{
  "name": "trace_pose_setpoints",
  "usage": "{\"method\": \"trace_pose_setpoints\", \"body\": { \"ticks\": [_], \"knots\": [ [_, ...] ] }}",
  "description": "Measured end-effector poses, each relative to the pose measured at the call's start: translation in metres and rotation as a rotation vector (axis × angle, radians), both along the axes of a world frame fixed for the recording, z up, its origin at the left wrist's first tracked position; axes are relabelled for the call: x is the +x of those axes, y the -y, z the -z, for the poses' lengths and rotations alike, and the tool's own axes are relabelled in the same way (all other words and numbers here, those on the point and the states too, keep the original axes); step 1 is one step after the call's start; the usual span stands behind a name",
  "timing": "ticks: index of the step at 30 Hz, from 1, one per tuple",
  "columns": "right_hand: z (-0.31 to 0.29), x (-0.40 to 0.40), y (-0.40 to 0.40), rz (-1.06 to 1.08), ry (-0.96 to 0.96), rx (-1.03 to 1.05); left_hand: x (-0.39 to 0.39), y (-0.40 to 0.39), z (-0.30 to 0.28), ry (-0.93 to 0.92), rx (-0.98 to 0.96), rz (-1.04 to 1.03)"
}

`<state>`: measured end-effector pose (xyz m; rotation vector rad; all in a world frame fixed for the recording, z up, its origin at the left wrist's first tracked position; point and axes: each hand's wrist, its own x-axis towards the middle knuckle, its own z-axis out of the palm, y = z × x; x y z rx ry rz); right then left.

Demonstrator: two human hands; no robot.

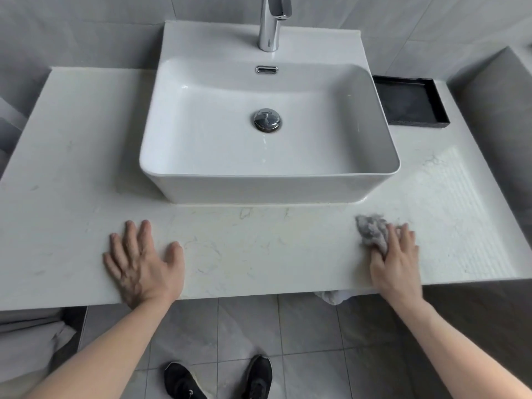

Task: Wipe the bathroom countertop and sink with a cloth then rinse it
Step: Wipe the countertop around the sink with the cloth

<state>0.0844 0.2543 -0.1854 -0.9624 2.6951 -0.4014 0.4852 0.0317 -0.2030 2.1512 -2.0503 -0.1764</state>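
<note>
Right now you are resting your left hand point(142, 260) flat on the front strip of the white marble-veined stone countertop point(259, 249), fingers straight and slightly spread, thumb out to the side, holding nothing. Moving right, the white rectangular ceramic vessel sink point(371, 122) is sitting in the middle of the counter with its round chrome drain stopper point(267, 120) at the bottom and the tall chrome faucet point(272, 21) standing behind it. Further right, your right hand point(395, 260) is pressing down on the crumpled grey cloth point(371, 230), fingers laid over it and a little apart; you cannot tell how the thumb is lying. The cloth is bunching out past your fingertips, on the counter near the sink's front right corner. Behind it, a shallow black rectangular tray point(411, 103) is lying just beside the sink.

You are judging 2 risks here. The cloth is wadded, so it is likely covering only a narrow path and leaving unwiped streaks. Your right hand is also working close to the front edge, so a backward stroke could be dragging the cloth off the counter.
</note>
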Motion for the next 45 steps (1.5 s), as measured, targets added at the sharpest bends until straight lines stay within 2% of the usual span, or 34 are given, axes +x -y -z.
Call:
{"method": "trace_pose_setpoints", "body": {
  "ticks": [3,7,15,18,21,24,29,34,36,40,45],
  "knots": [
    [-0.002,-0.002,0.000,0.041,-0.018,0.029,0.000,0.000,-0.001,0.005,0.002,-0.005],
    [0.003,0.064,0.025,-0.040,-0.006,-0.006,0.000,0.000,-0.001,0.009,0.007,-0.002],
    [0.004,0.243,0.085,-0.511,0.053,-0.096,0.000,0.000,-0.001,0.013,0.014,0.000],
    [0.012,0.267,0.095,-0.661,0.085,-0.116,0.000,0.000,-0.001,0.010,0.014,0.001],
    [0.014,0.250,0.093,-0.725,0.086,-0.096,0.000,0.000,-0.001,0.015,0.027,0.001],
    [0.010,0.201,0.079,-0.631,0.046,-0.093,0.001,0.000,-0.002,0.019,0.037,0.003],
    [0.006,0.109,0.045,-0.216,-0.018,-0.040,0.001,0.000,-0.001,0.031,0.065,0.016],
    [0.008,0.120,0.052,0.103,-0.026,-0.013,0.001,0.000,-0.003,0.025,0.079,0.023],
    [0.008,0.146,0.066,0.092,-0.024,-0.012,0.002,0.000,-0.003,0.010,0.082,0.029],
    [0.010,0.211,0.090,-0.122,-0.043,-0.022,0.006,0.002,-0.005,-0.053,0.117,0.055],
    [0.009,0.311,0.110,-0.383,-0.009,-0.062,0.028,0.005,-0.006,-0.275,0.121,0.134]
  ]
}}
